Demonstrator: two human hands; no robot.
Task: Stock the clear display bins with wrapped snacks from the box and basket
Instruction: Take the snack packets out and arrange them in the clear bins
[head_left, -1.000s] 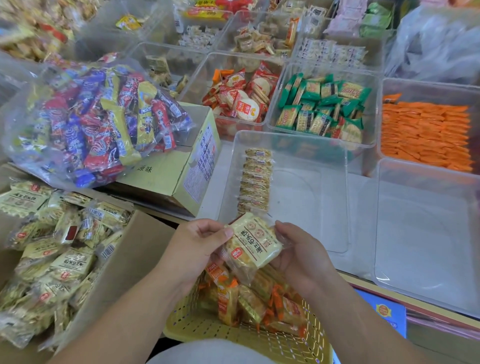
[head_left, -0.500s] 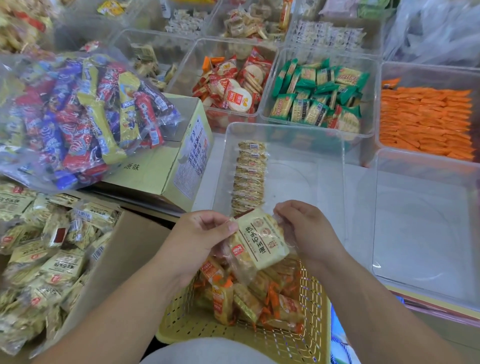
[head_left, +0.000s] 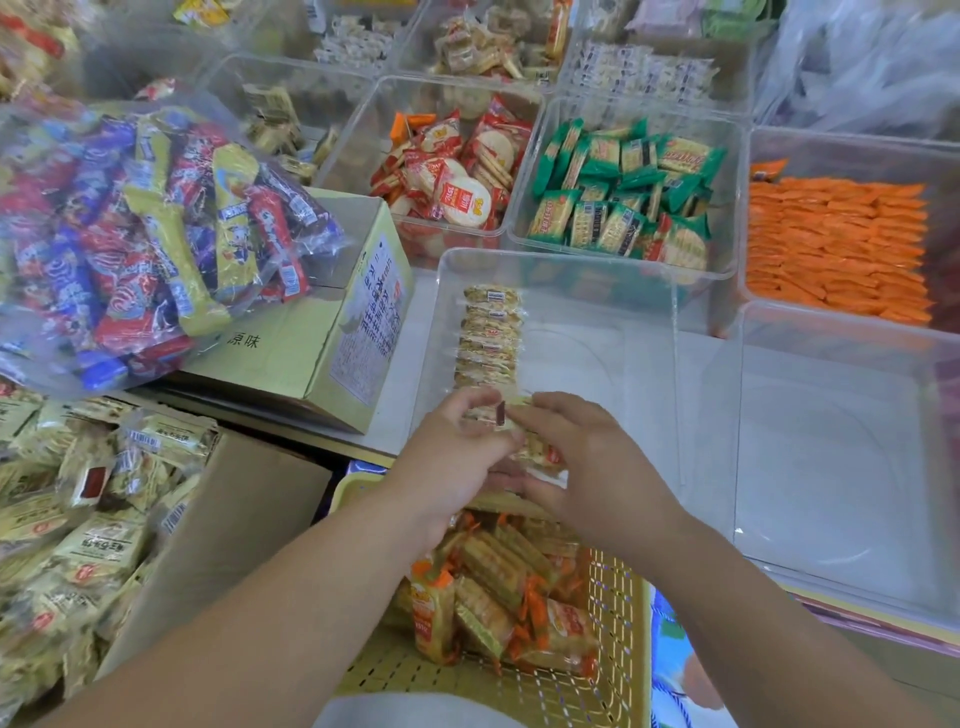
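While left hand (head_left: 453, 460) and right hand (head_left: 589, 470) pinch snack pack (head_left: 541, 453) | at clear bin (head_left: 571, 258)

Mid frame: centre pack (head_left: 540, 452) pale yellow, red round logo, small dark brown patch on top. Above it, row of packs (head_left: 488, 338) same pale yellow w/ white label strips, in a clear bin (head_left: 649, 291). Bottom centre: basket (head_left: 618, 649) yellow, grid of small holes; basket packs (head_left: 493, 597) tan-yellow w/ orange ends. Lower left: box (head_left: 223, 545) brown cardboard; box packs (head_left: 98, 545) pale yellow, red marks, black barcodes. Upper left: bag (head_left: 156, 234) clear, bars inside blue, red & yellow. Beneath it: carton (head_left: 291, 364) pale yellow-green, black print. Top centre: cracker packs (head_left: 457, 176) red & white. Next right: green packs (head_left: 623, 192) w/ tan fronts. Right edge: orange packs (head_left: 836, 244), plain.
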